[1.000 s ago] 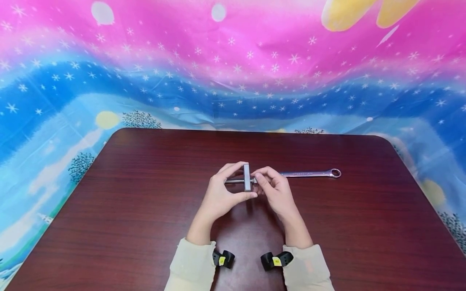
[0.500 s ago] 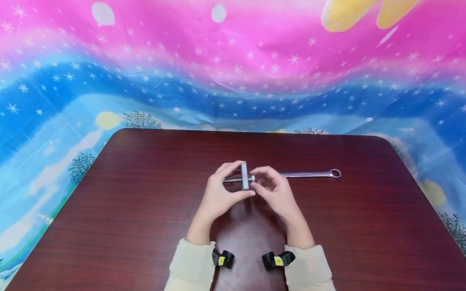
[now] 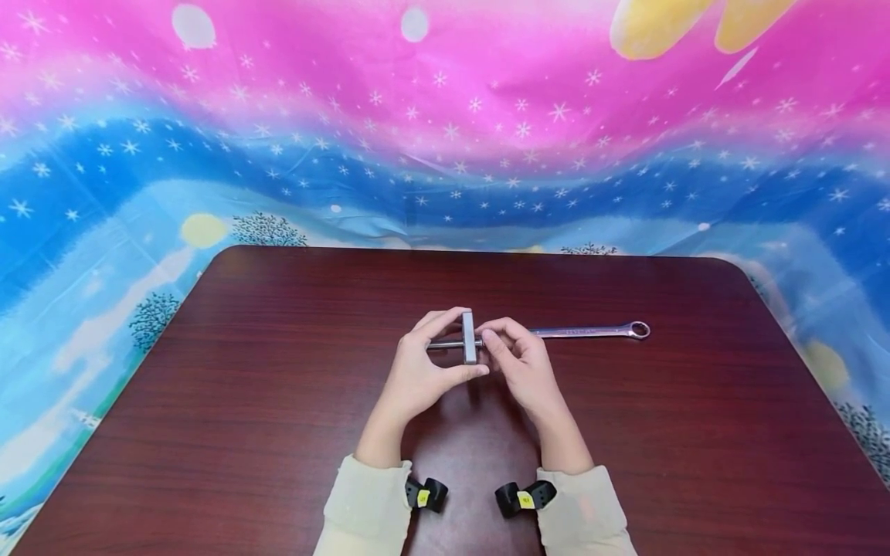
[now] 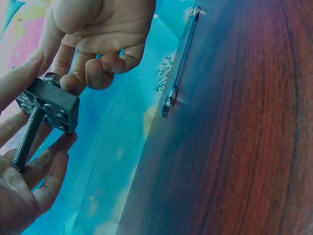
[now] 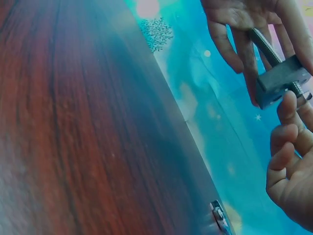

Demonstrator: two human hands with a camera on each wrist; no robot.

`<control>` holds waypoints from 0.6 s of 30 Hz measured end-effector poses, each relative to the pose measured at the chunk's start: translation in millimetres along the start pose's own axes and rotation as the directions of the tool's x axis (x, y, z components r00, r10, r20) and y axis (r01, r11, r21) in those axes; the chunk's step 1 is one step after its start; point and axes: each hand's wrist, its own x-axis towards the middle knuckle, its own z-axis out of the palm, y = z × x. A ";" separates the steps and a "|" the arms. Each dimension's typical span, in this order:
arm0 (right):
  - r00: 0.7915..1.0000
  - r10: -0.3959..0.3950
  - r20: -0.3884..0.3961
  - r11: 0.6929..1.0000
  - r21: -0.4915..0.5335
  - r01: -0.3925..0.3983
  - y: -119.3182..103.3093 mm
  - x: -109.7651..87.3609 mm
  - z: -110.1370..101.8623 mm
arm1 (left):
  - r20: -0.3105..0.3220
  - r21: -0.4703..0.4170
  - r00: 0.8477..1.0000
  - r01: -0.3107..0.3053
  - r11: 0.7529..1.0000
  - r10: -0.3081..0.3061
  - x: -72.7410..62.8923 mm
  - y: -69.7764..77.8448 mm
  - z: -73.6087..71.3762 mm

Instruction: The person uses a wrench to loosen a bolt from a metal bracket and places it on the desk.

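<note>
My left hand (image 3: 417, 371) grips a small grey metal block (image 3: 469, 337) by its ends, thumb below and fingers above in the head view. A long threaded bolt (image 4: 28, 139) runs through the block, its shank reaching back toward the left palm. On the block's other side, my right hand (image 3: 526, 367) pinches the bolt's head end between thumb and forefinger. Part of the hex head (image 4: 52, 77) shows in the left wrist view; in the head view the right fingertips mostly hide it. Both hands hold the parts above the table.
A combination wrench (image 3: 584, 333) lies on the dark red wooden table (image 3: 264, 401) behind and right of the right hand, its ring end pointing right. A printed pink and blue cloth (image 3: 445, 154) hangs behind the table. Black wrist cameras sit at both cuffs.
Half a second ago the right thumb and forefinger were spread off the bolt head; now they close on it again. The left hand and block have hardly moved.
</note>
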 end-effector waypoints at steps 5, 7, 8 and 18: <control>0.999 -0.024 -0.025 1.000 -0.015 0.023 0.9 0.3 0.5 | -0.001 0.005 1.000 -0.012 1.000 0.012 0.2 -0.3 -0.1; 0.999 -0.051 -0.010 0.998 -0.029 0.050 0.6 -0.1 -1.0 | -0.010 0.013 1.000 -0.022 1.000 0.022 0.6 -0.6 -0.5; 0.998 -0.064 0.000 0.997 -0.036 0.064 0.2 -0.5 -1.9 | -0.015 0.016 1.000 -0.024 1.000 0.024 0.7 -0.6 -0.8; 0.996 -0.054 0.065 0.997 -0.060 0.057 -1.7 -2.1 -9.2 | -0.015 0.021 1.000 -0.015 1.000 0.015 0.5 2.8 -2.2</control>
